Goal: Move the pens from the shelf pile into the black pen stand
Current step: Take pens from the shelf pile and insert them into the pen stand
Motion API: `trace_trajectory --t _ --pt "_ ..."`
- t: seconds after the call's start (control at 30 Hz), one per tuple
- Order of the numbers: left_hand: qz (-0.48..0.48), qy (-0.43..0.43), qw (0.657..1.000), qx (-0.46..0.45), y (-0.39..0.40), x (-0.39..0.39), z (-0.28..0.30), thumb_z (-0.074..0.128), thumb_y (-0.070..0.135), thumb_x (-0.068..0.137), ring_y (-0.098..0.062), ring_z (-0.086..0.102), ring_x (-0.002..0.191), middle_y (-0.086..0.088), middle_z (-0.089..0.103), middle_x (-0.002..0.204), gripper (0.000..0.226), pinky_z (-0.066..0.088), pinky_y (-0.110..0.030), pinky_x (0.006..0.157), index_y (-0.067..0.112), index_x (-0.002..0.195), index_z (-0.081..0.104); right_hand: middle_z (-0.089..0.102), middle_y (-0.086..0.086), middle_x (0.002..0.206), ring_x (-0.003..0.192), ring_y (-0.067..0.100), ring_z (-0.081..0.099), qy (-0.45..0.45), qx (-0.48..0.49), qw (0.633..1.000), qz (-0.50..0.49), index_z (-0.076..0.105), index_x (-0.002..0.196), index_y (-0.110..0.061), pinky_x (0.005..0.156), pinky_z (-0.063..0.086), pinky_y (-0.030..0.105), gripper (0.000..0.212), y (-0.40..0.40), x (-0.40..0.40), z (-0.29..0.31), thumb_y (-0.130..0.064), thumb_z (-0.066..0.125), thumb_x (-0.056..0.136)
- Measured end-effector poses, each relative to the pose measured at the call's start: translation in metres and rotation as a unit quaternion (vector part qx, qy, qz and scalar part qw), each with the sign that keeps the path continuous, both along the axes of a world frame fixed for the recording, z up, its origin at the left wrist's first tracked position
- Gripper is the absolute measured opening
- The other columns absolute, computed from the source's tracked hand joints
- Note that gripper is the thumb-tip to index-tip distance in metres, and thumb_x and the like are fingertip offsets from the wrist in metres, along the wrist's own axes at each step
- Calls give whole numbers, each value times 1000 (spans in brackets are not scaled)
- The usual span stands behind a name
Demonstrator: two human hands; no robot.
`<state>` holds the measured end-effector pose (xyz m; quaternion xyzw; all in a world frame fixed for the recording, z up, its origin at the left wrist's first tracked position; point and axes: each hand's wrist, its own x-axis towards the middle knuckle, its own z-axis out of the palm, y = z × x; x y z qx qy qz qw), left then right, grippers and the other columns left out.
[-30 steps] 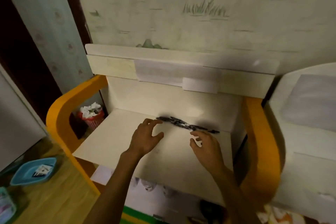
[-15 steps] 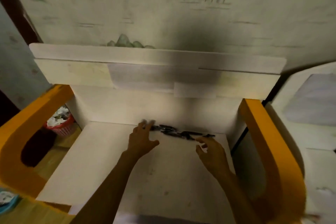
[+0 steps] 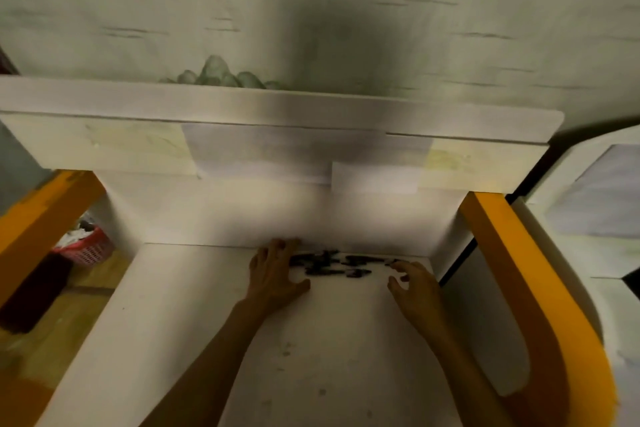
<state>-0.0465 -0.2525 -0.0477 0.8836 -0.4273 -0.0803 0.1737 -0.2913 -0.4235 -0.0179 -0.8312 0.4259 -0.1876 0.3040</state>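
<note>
While both forearms reach in over the white shelf (image 3: 194,322), the left hand (image 3: 275,274) lies flat with spread fingers touching the left end of the pile of dark pens (image 3: 329,263), and the right hand (image 3: 414,284) hovers with loosely curled fingers at the right end, holding nothing. The pens lie against the back wall of the shelf, between orange side panels (image 3: 512,281). Further left, behind the shelf, stands a red basket (image 3: 88,248) with white scraps, and above hangs an upper white board (image 3: 277,107) before the painted wall (image 3: 242,10).
</note>
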Motion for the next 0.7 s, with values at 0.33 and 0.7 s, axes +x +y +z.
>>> trace_trajectory --t 0.33,0.7 --pt "-113 -24 988 99 -45 -31 8 55 71 70 -31 24 139 -5 26 152 97 26 -48 111 25 150 27 56 -9 110 89 12 60 -32 -6 999 3 66 112 -30 71 45 24 27 -6 -5 8 -18 67 88" --pt "-117 -22 988 103 -50 -38 8 52 47 89 -31 50 118 -11 53 125 49 39 -36 96 11 123 52 60 -4 116 89 8 57 -31 -7 999 -18 67 117 -24 68 40 17 29 -12 -14 11 -17 67 88"
